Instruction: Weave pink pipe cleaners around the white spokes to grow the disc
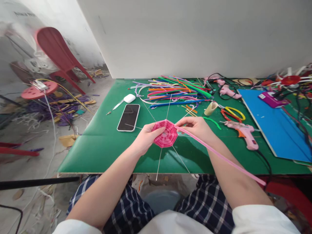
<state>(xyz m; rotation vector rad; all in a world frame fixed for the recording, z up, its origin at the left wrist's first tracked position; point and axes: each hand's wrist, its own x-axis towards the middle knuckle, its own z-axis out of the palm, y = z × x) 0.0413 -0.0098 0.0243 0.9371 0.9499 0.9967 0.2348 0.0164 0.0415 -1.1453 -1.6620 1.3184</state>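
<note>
My left hand grips the left side of a pink woven octagon, with the thumb pressed on its face. Thin pale spokes stick out from the octagon in several directions. At its upper right edge, my right hand pinches a light pink pipe cleaner. From those fingers the strip's long free part runs down to the right, across my right forearm. The fingers of the left hand behind the octagon are hidden. Both hands are over the green tabletop.
A phone and a white earbud case lie to the left. Behind is a pile of coloured pipe cleaners. To the right are pliers, a pink glue gun, a bamboo-like tube and a blue board.
</note>
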